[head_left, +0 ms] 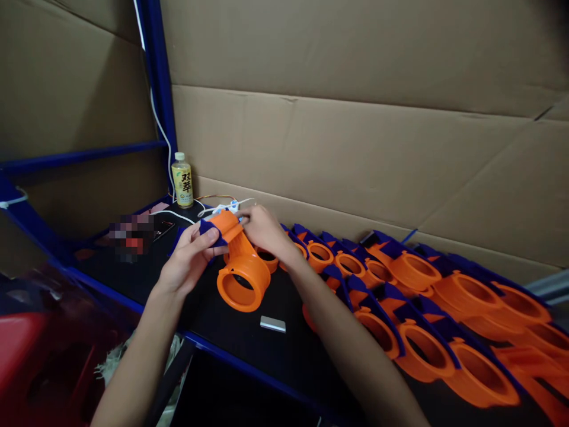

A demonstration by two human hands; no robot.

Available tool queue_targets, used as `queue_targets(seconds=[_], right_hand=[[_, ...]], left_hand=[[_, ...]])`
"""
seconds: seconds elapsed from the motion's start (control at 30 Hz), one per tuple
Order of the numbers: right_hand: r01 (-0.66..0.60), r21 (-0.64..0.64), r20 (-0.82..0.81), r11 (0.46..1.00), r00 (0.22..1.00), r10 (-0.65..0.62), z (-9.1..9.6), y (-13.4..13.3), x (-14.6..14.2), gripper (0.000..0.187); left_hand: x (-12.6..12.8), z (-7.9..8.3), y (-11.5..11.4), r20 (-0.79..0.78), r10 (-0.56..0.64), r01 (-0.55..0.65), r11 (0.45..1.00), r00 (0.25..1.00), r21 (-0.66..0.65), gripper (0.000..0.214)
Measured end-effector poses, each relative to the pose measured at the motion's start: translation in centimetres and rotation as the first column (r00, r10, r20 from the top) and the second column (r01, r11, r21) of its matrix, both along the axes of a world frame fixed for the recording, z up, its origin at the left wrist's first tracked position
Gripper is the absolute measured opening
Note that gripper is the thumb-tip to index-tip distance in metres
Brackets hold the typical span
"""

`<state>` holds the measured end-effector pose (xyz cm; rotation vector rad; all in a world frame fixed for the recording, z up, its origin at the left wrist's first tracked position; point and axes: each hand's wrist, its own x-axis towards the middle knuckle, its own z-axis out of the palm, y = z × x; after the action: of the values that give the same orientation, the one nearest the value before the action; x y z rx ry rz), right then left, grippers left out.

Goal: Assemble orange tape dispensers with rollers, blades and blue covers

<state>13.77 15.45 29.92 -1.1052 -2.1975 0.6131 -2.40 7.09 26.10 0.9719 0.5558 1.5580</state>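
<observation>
An orange and dark-blue packing tape dispenser hangs tilted over the black tabletop, its round hub towards me. My left hand is closed on the dark-blue part at its upper left, with the thumb on top. At the upper end of the dispenser, my right hand has its fingers bent together and touching or very near it. What those fingertips pinch, if anything, I cannot make out. Below the dispenser a small flat silver piece lies on the table.
Rows of similar tape dispensers fill the right side of the black tabletop. At the back left stand a yellow drink bottle, white cables and a phone. Cardboard walls and a blue frame post enclose the table.
</observation>
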Motion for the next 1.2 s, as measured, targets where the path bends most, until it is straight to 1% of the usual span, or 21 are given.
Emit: queue_targets(seconds=[0.07,0.17,0.23,0.3,0.37,0.43,0.5,0.57,0.67,0.77,0.83,0.93,1.07,1.2], right_hand=[[0.047,-0.016,0.045,0.999,0.998,-0.046,0.2,-0.9,1.9,0.010],[0.085,-0.018,0.071,0.996,0.994,-0.084,0.4,-2.1,4.1,0.011],[0.116,0.025,0.024,0.993,0.993,-0.117,0.5,-2.5,5.0,0.012],[0.131,0.083,-0.064,0.988,0.990,-0.126,0.5,-3.0,5.4,0.012],[0.096,0.110,-0.154,0.989,0.985,-0.078,0.4,-3.8,5.7,0.012],[0.017,0.084,-0.207,0.996,0.978,0.001,0.3,-4.9,6.0,0.014],[-0.058,0.040,-0.225,0.998,0.972,0.066,0.1,-6.1,6.2,0.017],[-0.082,0.031,-0.208,0.996,0.974,0.087,0.0,-7.1,6.5,0.022],[-0.073,0.131,-0.181,0.989,0.979,0.096,0.1,-8.1,7.1,0.027],[-0.104,0.242,-0.148,0.965,0.979,0.143,0.1,-8.6,7.7,0.032],[-0.116,0.276,-0.120,0.954,0.981,0.154,0.0,-8.7,7.9,0.030],[-0.107,0.286,-0.107,0.952,0.984,0.143,-0.4,-8.5,7.9,0.026],[-0.109,0.287,-0.130,0.952,0.980,0.151,-1.1,-8.1,7.8,0.025],[-0.102,0.259,-0.167,0.960,0.975,0.148,-1.6,-8.0,7.9,0.026]], left_hand=[[0.4,-0.2,0.2,-0.003,-0.021,0.021,1.000,1.000,-0.005,0.030],[1.1,-0.6,0.7,-0.019,-0.086,0.085,0.996,0.996,-0.021,0.037],[1.5,-0.7,0.9,-0.031,-0.101,0.100,0.994,0.994,-0.035,0.041],[1.9,-0.8,1.1,-0.036,-0.076,0.075,0.996,0.996,-0.038,0.041],[2.2,-0.8,1.2,-0.033,-0.031,0.030,0.999,0.999,-0.031,0.041],[2.5,-0.9,1.3,-0.026,-0.003,0.002,0.999,1.000,-0.032,0.042],[2.9,-1.0,1.3,-0.014,-0.002,0.001,0.999,1.000,-0.038,0.042],[3.2,-1.1,1.3,-0.001,-0.010,0.010,0.999,1.000,-0.049,0.041],[3.5,-1.2,1.2,0.004,0.005,-0.005,0.997,1.000,-0.077,0.039],[3.8,-1.1,1.0,-0.001,0.012,-0.012,0.995,1.000,-0.094,0.039],[4.0,-1.1,0.8,-0.007,-0.006,0.006,0.995,1.000,-0.098,0.038],[4.2,-1.1,0.7,-0.024,-0.011,0.008,0.994,1.000,-0.111,0.035],[4.4,-1.3,0.7,-0.034,-0.006,0.002,0.994,0.999,-0.105,0.036],[4.5,-1.4,0.7,-0.020,0.000,-0.002,0.994,1.000,-0.106,0.036]])
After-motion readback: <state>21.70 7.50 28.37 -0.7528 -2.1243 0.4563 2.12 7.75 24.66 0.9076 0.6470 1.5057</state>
